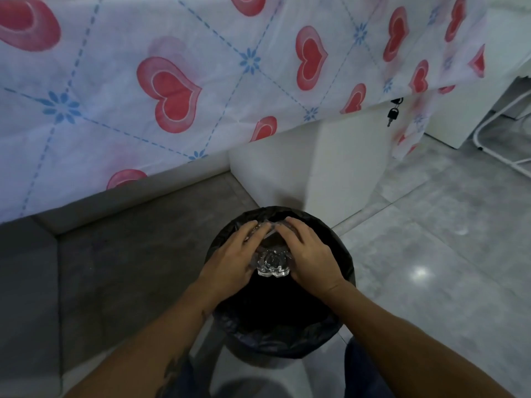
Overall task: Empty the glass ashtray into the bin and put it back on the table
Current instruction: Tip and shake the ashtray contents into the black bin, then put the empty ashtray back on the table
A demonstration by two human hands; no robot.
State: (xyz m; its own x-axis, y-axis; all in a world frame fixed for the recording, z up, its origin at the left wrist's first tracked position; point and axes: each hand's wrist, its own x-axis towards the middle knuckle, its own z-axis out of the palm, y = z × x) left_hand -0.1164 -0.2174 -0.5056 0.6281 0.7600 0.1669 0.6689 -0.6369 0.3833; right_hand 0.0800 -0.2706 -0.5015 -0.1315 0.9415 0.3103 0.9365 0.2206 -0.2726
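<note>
The clear glass ashtray is tipped over above the open mouth of the bin, a round bin lined with a black plastic bag, standing on the floor. My left hand grips the ashtray's left side and my right hand grips its right side, fingers spread over its far edge. Only the ashtray's near rim and middle show between my hands. The table stands just beyond the bin, draped with a white cloth printed with red hearts and blue flowers.
A white cabinet with a black key hanging from it stands behind the bin under the table. Grey tiled floor spreads to the right, a darker grey slab lies left. A white metal frame sits at far right.
</note>
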